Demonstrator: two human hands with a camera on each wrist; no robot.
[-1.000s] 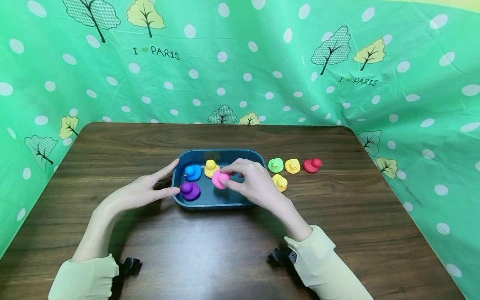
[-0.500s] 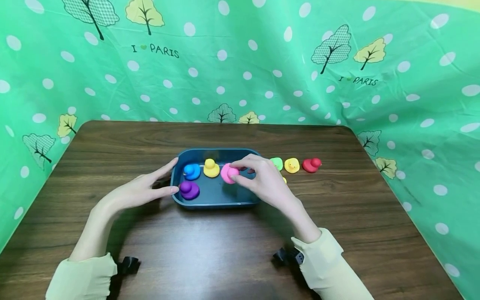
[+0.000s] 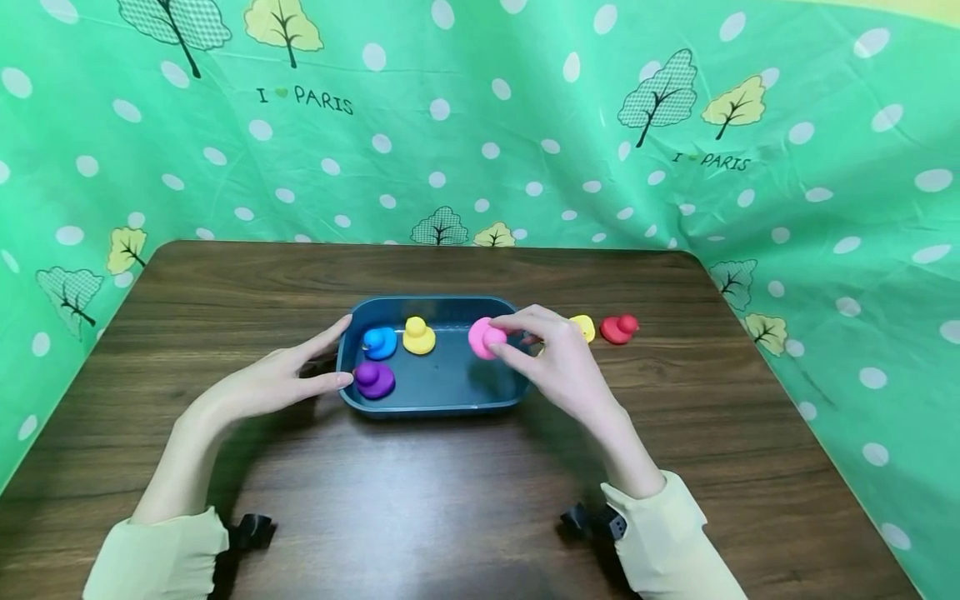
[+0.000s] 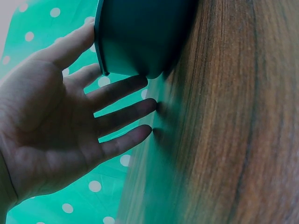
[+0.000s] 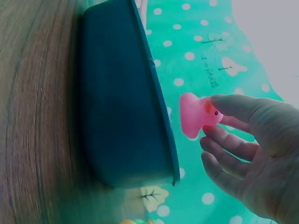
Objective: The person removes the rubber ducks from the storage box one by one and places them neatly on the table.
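Observation:
My right hand [image 3: 562,362] pinches a pink rubber duck [image 3: 482,338] between thumb and fingers, over the right part of a dark blue tray [image 3: 442,383]. In the right wrist view the pink duck [image 5: 192,116] is level with the rim or higher, its head held at the fingertips. My left hand [image 3: 273,382] lies along the tray's left end, thumb and fingertips at the rim, fingers spread and fairly straight. Inside the tray sit a blue duck [image 3: 380,342], a yellow duck [image 3: 418,336] and a purple duck [image 3: 375,380], all on the left side.
Right of the tray, a red duck [image 3: 618,329] and another yellow duck [image 3: 583,327] rest on the wooden table [image 3: 420,500]; my right hand partly covers that yellow one. A green dotted cloth [image 3: 465,117] hangs behind the table and down its sides.
The pink duck has moved rightward in my right hand, from beside the yellow duck to the tray's right part. My right hand now hides the green duck. My left hand stays at the tray's end.

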